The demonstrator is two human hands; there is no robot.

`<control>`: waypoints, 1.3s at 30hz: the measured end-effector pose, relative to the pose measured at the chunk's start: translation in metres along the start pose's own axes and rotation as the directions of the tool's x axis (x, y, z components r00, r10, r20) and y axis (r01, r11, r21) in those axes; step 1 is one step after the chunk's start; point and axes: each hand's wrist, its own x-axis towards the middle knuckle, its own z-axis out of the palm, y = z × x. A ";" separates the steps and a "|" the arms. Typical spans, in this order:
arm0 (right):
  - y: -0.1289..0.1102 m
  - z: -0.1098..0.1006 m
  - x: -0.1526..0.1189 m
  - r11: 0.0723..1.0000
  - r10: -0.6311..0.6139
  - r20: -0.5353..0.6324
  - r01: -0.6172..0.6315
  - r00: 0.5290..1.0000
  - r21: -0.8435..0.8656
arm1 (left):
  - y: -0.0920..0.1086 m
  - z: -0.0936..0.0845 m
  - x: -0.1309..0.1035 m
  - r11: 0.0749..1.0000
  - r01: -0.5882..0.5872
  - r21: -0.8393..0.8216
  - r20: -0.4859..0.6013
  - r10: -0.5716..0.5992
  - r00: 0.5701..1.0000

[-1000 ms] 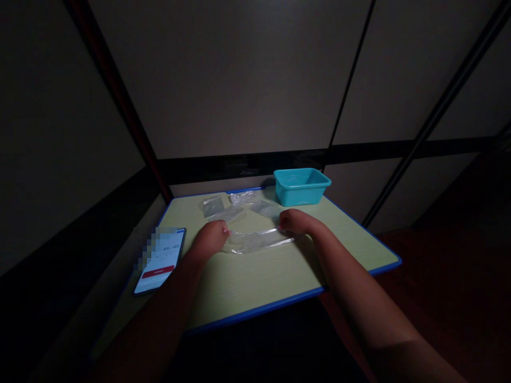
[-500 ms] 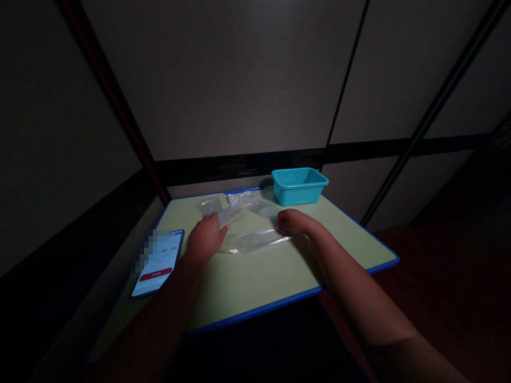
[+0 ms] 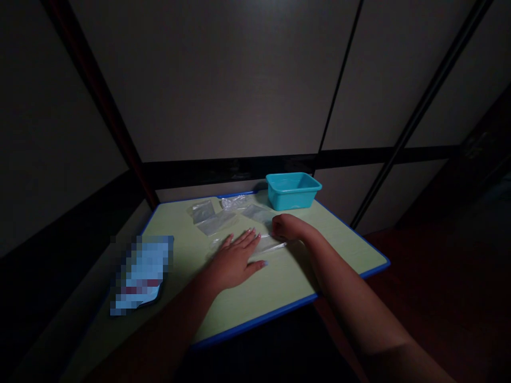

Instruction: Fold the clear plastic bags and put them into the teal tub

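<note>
A clear plastic bag (image 3: pixel 268 243) lies across the middle of the green table (image 3: pixel 239 314). My left hand (image 3: pixel 236 260) rests flat on its left part, fingers spread and holding nothing. At the bag's right end, my right hand (image 3: pixel 288 227) is closed with the fingers curled in, and it seems to pinch the bag's edge, though the fingertips are mostly hidden. Behind my hands lie more flat clear bags (image 3: pixel 217 221), another one (image 3: pixel 257 213) near my right hand, and a crumpled clear bag (image 3: pixel 235 202) at the back edge.
A turquoise plastic basket (image 3: pixel 293 199) stands at the back right of the table. On the left lies a phone (image 3: pixel 146 271), partly blurred out. The table has a blue rim, and a panelled wall (image 3: pixel 231 80) rises right behind it.
My left hand has moved right and nearer, from the bag's left end onto the bag, and its fingers are now spread flat. My right hand stays closed at the right end. The view has shifted slightly.
</note>
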 end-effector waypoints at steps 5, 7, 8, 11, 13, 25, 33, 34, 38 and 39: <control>-0.002 -0.001 -0.001 1.000 -0.004 0.005 0.004 1.000 0.023 | -0.007 0.001 -0.001 0.999 -0.004 -0.042 0.069 0.007 0.998; -0.002 -0.001 -0.002 0.999 -0.021 -0.003 0.021 1.000 0.034 | -0.007 0.001 -0.001 0.999 -0.005 -0.050 0.084 0.009 0.996; -0.001 -0.002 -0.002 0.999 -0.028 -0.006 0.029 1.000 0.045 | -0.006 0.001 -0.002 0.999 -0.006 -0.050 0.088 0.010 0.996; 0.001 -0.002 -0.003 0.996 -0.021 -0.013 0.022 1.000 0.085 | -0.006 0.001 -0.002 0.999 -0.009 -0.047 0.101 0.013 0.995; 0.002 -0.002 -0.003 0.996 -0.006 -0.017 0.008 1.000 0.093 | -0.006 0.001 -0.003 0.999 -0.013 -0.047 0.105 0.018 0.994; 0.012 0.002 -0.001 0.989 0.143 -0.094 -0.146 0.985 -0.021 | -0.007 -0.001 -0.002 0.997 -0.024 -0.073 0.175 0.037 0.984; 0.013 -0.001 -0.001 0.973 0.231 -0.065 -0.232 0.971 -0.011 | -0.005 -0.001 -0.003 0.996 -0.042 -0.079 0.128 0.052 0.990; 0.012 -0.001 -0.001 0.968 0.248 -0.074 -0.250 0.966 -0.023 | -0.005 -0.003 -0.003 0.997 -0.044 -0.060 0.098 0.050 0.994; 0.007 -0.004 -0.002 0.948 0.311 -0.103 -0.316 0.945 -0.042 | -0.004 -0.014 -0.004 0.999 0.012 0.046 -0.134 -0.006 0.991; 0.006 -0.004 -0.002 0.943 0.324 -0.104 -0.329 0.941 -0.043 | -0.005 -0.017 -0.004 0.996 0.052 0.066 -0.185 -0.039 0.982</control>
